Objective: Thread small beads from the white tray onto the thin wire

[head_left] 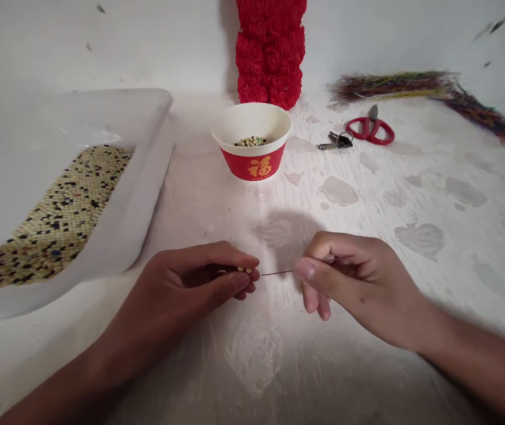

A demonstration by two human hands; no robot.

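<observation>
My left hand pinches a few small pale yellow beads between thumb and fingertips. Facing it, my right hand is closed on a thin dark wire, whose bare end points left toward the beads. A small gap separates the wire's tip from the left fingertips. Beyond both hands stands a white and red paper bowl with loose beads at its bottom.
At left lies a white plastic tub holding a beaded strip. Red-handled scissors and keys rest at back right, near bundles of coloured wires. A red rose-covered object stands behind the bowl.
</observation>
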